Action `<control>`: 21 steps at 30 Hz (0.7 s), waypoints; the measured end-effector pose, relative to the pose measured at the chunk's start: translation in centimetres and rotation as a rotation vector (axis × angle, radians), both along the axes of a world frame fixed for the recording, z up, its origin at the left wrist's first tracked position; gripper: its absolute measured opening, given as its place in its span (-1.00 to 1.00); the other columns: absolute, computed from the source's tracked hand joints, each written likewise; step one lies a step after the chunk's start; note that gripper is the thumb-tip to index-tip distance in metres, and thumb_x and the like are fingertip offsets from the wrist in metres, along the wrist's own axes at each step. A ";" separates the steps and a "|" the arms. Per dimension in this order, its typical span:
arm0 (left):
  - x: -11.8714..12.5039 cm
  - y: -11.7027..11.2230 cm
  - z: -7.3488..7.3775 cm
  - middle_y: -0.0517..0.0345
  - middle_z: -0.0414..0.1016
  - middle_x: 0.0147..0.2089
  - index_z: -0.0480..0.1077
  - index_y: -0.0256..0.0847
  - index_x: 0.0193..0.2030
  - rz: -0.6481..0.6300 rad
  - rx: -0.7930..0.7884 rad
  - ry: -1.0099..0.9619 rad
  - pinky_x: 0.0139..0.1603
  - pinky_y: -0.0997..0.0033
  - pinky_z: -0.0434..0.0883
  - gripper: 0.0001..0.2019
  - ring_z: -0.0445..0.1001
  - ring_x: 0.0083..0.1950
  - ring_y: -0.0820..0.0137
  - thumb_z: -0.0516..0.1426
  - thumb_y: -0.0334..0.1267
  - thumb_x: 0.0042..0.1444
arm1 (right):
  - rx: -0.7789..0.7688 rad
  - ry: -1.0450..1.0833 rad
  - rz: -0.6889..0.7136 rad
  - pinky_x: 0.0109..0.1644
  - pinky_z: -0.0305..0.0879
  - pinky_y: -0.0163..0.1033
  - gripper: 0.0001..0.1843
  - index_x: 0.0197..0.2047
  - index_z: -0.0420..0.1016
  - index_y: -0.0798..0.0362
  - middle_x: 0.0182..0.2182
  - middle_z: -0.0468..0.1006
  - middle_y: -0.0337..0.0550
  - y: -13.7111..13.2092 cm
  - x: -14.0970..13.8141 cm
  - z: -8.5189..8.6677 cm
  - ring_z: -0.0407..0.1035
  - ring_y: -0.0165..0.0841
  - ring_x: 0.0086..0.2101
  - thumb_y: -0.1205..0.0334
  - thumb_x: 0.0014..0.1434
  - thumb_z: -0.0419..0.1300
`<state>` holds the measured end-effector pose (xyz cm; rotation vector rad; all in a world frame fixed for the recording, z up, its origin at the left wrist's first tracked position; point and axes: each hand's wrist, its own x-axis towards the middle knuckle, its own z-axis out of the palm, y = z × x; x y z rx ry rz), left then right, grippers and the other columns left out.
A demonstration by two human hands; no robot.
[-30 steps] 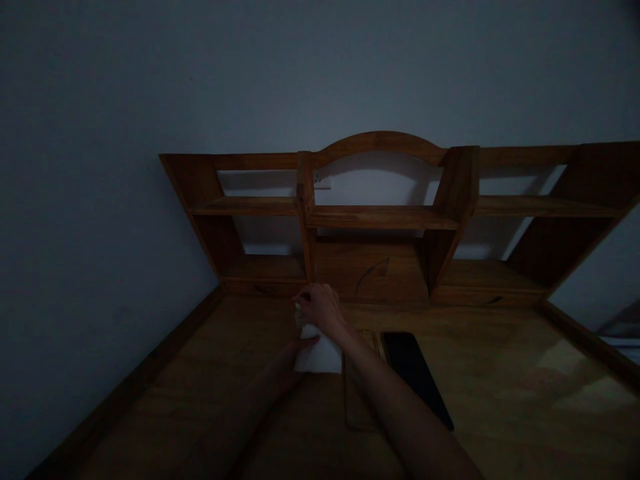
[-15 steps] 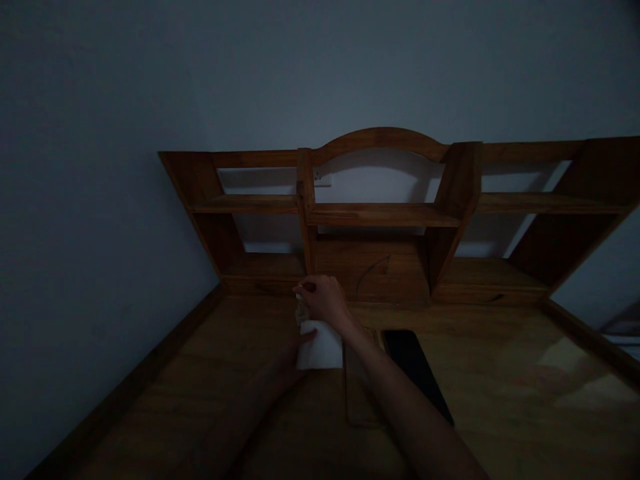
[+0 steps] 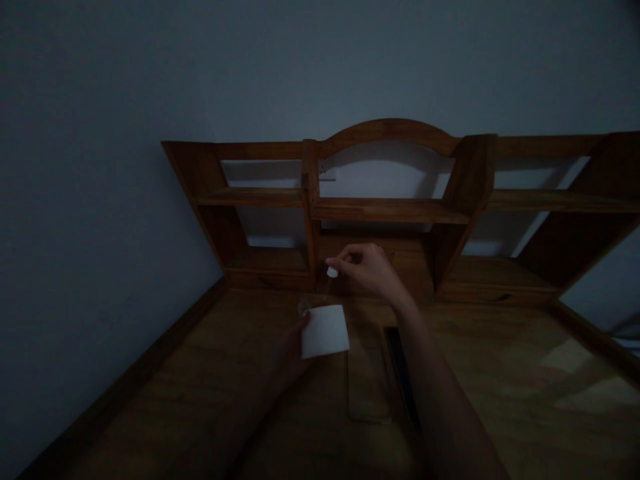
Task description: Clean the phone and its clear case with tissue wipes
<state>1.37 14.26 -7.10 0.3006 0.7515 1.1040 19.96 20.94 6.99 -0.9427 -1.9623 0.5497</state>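
In the head view my left hand [image 3: 296, 347] is closed on a white square piece [image 3: 325, 331] that looks like paper or a pad, its thumb lying over the left edge. Just above that thumb a small clear item [image 3: 303, 306] shows beside the square; its kind is too dark to make out. My right hand [image 3: 369, 268], raised above and to the right, pinches a small white cap [image 3: 333, 272]. A faint translucent stem [image 3: 328, 287] hangs from the cap toward the square's top edge, apart from it.
On the wooden desk [image 3: 190, 373] lies a clear phone case [image 3: 370, 387] with a dark phone [image 3: 400, 373] to its right, partly hidden by my right forearm. A wooden shelf unit [image 3: 390, 210] stands along the back, against the wall.
My right hand has risen and moved right, away from the left hand, with the white cap now showing in its fingers. The white square has moved slightly up and tilted.
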 end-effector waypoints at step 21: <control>0.3 -1.2 2.3 -0.24 0.57 0.03 0.28 -0.47 0.22 -0.034 0.055 -0.170 0.28 0.01 0.32 -0.58 0.53 0.10 0.07 0.03 -0.23 0.32 | -0.074 -0.126 0.175 -0.45 0.05 -0.32 -0.64 -0.45 0.49 0.09 -0.59 0.39 -0.29 0.2 0.9 -0.4 0.23 -0.45 -0.52 -0.01 0.22 0.22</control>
